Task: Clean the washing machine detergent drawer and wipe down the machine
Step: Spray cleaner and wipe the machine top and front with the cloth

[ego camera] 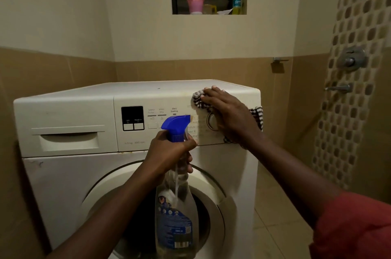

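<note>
Two hands are busy, and I judge the job about midway. My right hand (227, 114) lies flat, fingers spread, pressing a striped cloth (197, 100) against the control panel (160, 100) at its upper right, over the dial (211, 121). My left hand (169, 153) is wrapped round the neck of a spray bottle (175, 206), fingers curled near the trigger, its blue nozzle (176, 124) level with the panel. The bottle hangs in front of the door (218, 195).

So wiping down the washer (63, 184) is under way, at the panel only. I would say the top, the left front and the door rim are left. The drawer (67, 140) sits shut at the upper left, well apart from both hands; I cannot tell whether its inside has been cleaned.
</note>
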A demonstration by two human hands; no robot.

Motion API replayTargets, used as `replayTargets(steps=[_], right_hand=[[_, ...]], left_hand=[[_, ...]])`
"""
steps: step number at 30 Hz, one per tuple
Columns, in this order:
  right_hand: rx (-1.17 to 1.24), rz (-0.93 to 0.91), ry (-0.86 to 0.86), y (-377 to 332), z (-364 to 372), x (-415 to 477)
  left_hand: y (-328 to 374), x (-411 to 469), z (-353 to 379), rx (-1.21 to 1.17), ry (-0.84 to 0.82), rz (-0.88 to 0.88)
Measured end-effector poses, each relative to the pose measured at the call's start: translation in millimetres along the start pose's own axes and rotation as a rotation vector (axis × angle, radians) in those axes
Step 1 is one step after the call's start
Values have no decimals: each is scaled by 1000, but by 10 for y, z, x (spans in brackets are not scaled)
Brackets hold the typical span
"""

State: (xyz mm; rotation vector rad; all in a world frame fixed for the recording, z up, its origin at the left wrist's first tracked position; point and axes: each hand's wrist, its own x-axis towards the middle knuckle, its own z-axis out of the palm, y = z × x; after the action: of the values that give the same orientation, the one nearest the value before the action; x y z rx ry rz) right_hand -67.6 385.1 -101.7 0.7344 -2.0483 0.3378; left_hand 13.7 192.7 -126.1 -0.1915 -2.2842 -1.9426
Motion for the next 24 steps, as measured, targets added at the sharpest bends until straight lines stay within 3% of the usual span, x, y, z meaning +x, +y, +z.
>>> replayTargets(steps=[6, 13, 17, 24], right_hand=[[-75, -3, 71, -503, 320, 128], [-33, -132, 21, -397, 790, -772], [-30, -3, 87, -157, 696, -1048], [106, 433, 342, 116, 507, -1094]], left_hand=[[-140, -31, -66, -41, 38, -8], [-244, -71, -201, -75, 64, -30], [-304, -19, -286, -59, 58, -16], [-398, 34, -414, -62, 1, -87]])
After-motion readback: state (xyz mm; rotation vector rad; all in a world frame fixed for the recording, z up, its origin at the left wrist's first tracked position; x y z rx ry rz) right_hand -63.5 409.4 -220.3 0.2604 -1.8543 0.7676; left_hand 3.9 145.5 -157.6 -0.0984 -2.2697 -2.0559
